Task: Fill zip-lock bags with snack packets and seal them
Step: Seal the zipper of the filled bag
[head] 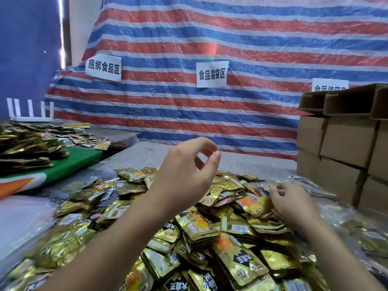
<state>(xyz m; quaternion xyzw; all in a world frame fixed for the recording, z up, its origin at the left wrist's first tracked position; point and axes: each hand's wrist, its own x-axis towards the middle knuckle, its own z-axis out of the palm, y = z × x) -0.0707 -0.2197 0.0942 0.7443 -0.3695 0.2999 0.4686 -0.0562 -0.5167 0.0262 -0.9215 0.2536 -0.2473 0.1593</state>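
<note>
The snack packets (197,225) heaped near are glossy gold foil, crinkled and reflective; clear zip-lock bags (310,183) at right are thin shiny plastic; the table (147,154) looks speckled and smooth; boxes (340,143) far right are matt brown cardboard; the striped tarpaulin (210,38) behind is wrinkled woven plastic; paper labels (212,74) are matt white.

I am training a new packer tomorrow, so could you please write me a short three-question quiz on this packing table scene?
1. True or false: the left hand grips a gold foil snack packet.
2. Which hand reaches the clear plastic zip-lock bags at the far right of the heap of gold foil snack packets? A. left B. right C. neither
3. Fill in: the stacked brown cardboard boxes stand on the table's ____ side.

Key: 1 false, it is raised above the heap and holds nothing; 2 B, the right hand; 3 right.
</note>
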